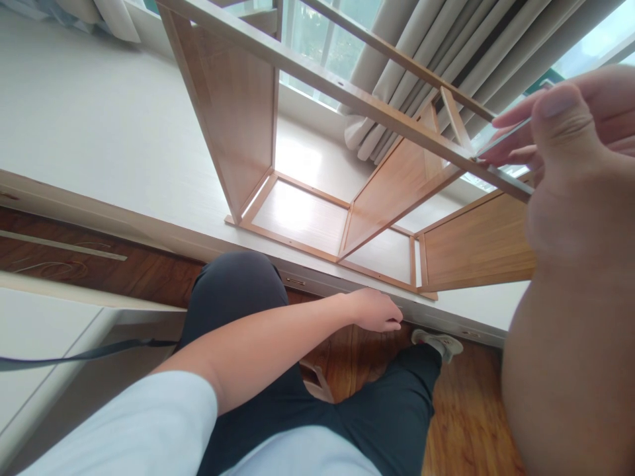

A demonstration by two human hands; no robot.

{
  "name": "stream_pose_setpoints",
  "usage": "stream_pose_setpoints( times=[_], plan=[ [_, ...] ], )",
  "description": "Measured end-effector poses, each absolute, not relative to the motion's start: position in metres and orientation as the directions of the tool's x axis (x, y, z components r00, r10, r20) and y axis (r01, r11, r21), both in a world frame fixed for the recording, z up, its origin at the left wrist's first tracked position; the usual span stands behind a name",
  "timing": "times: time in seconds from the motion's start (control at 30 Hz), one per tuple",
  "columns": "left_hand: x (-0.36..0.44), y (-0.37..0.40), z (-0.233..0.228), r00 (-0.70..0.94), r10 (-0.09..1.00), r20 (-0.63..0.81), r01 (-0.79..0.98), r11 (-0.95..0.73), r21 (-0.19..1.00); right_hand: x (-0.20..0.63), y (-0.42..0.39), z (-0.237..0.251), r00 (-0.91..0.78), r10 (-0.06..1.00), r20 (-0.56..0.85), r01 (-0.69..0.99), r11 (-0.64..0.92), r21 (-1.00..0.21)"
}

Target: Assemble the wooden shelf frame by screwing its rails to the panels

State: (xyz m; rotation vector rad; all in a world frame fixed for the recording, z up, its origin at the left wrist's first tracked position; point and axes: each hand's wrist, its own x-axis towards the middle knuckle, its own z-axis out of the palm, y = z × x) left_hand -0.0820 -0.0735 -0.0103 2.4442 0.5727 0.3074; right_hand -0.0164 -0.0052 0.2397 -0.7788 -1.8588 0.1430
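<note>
Daylight came through a window (317,39) hung with grey curtains (446,53) at the back of the room, above a pale, low platform (99,132) that ran along it, with brown wood flooring (466,410) below. Close to the camera, the right hand (570,152) had its fingertips (501,155) pinched narrowly on the near end of a thin wooden rail (347,89), the thumb big and blurred in front; whether the grip was tight could not be told. That rail belonged to a wooden shelf frame (238,112) that stood on the platform, made of upright brown panels and slim bars, its compartments open and holding nothing that could be seen, with the platform showing through the bottom. No writing or label could be read anywhere on it. Lower down, the left hand (374,311) lay with its fingers loosely curled, holding nothing, resting at the front edge of the platform just below the frame's base. The person's knees in dark trousers (238,297) were bent under that arm, one foot in a light sock (439,342) rested on the floor, and a dark strap (84,355) crossed a white surface at the left.
</note>
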Motion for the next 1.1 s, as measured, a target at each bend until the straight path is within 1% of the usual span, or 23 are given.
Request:
stream_pose_setpoints(
  times=[0.07,0.33,0.47,0.53,0.63,0.77,0.9,1.03,1.1],
  plan=[
    [-0.082,-0.073,-0.010,0.883,0.463,0.080,0.326,-0.726,0.605,-0.015,-0.003,0.237,-0.206,0.553,0.807,0.421,0.795,-0.436],
    [-0.082,-0.073,-0.011,0.885,0.461,0.065,0.334,-0.727,0.600,-0.017,-0.005,0.237,-0.184,0.590,0.786,0.420,0.770,-0.480],
    [-0.083,-0.073,-0.009,0.888,0.456,0.064,0.332,-0.729,0.598,-0.021,-0.004,0.236,-0.155,0.562,0.813,0.391,0.790,-0.471],
    [-0.083,-0.073,-0.008,0.890,0.453,0.060,0.332,-0.730,0.597,-0.025,-0.004,0.236,-0.129,0.563,0.816,0.395,0.784,-0.479],
    [-0.083,-0.073,-0.008,0.892,0.449,0.055,0.332,-0.732,0.595,-0.032,-0.006,0.235,-0.081,0.551,0.830,0.421,0.774,-0.473],
    [-0.082,-0.073,-0.009,0.891,0.451,0.055,0.334,-0.731,0.595,-0.040,-0.005,0.231,-0.011,0.480,0.877,0.464,0.780,-0.421],
    [-0.082,-0.073,-0.011,0.888,0.456,0.064,0.334,-0.733,0.593,-0.042,-0.005,0.227,0.026,0.462,0.886,0.493,0.765,-0.414],
    [-0.081,-0.072,-0.013,0.888,0.455,0.071,0.328,-0.732,0.597,-0.046,-0.011,0.229,0.053,0.432,0.901,0.562,0.733,-0.384],
    [-0.080,-0.072,-0.014,0.887,0.456,0.071,0.328,-0.732,0.597,-0.047,-0.015,0.230,0.070,0.498,0.864,0.583,0.682,-0.441]
  ],
)
